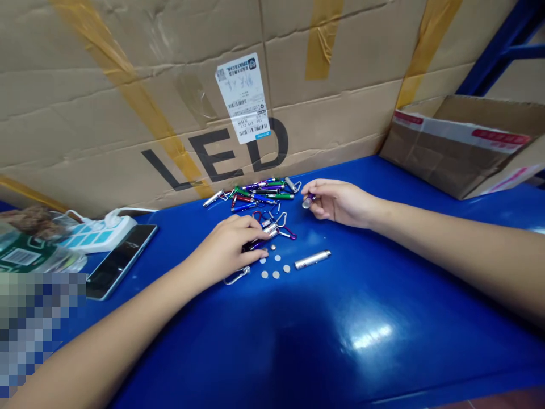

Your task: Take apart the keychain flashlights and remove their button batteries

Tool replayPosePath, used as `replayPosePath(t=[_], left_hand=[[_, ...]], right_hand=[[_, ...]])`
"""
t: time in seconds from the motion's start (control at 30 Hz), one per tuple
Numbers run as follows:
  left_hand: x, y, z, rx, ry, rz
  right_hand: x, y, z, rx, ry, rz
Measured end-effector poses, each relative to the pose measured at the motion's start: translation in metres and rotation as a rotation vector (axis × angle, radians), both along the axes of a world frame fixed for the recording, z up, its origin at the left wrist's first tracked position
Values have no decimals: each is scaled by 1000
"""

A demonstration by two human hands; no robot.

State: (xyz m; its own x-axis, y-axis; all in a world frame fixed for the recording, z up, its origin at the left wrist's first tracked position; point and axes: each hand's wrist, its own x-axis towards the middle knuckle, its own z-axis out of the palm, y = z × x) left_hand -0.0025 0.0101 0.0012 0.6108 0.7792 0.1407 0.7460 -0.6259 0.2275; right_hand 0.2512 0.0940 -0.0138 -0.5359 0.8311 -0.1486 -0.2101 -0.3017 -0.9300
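My right hand [336,201] is raised above the blue table and pinches a small purple penlight part with a pale, shiny end [307,202]. Lower and to the left, my left hand [232,241] curls its thumb and fingers around a dark purple penlight [254,245], mostly hidden by the fingers. Beside its thumb lie several button cells [276,275]. A silver penlight tube [312,259] rests to their right. Under the left wrist shows a silver carabiner clip [237,276]. Just beyond the left fingers lie more clips [281,220], one of them red.
A pile of coloured penlights [264,194] lies before a large cardboard box [204,85] marked LED. An open carton [443,147] stands at right. On the left are a phone [123,261], a white power strip [104,233] and a plastic bag [36,250].
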Motion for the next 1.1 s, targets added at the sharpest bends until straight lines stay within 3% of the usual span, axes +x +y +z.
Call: replayPosePath(t=[0.13,0.33,0.4,0.57,0.73,0.93,1.1], left_hand=[[-14,0,16,-7,-24,8],[-30,0,44,94,-22,241],[-27,-2,43,66,-12,233],[-9,-6,24,-24,52,-1],[-7,3,12,2,112,-21],[-13,12,12,39,61,7],[1,8,14,-29,45,-107]], right_hand=[[-1,0,-3,10,-2,-1],[-1,4,-8,35,-1,0],[-1,5,-9,36,-6,-1],[-1,5,-9,99,-102,12],[1,3,-10,199,-224,70],[0,3,-12,136,-114,102],[-3,2,-13,124,-98,33]])
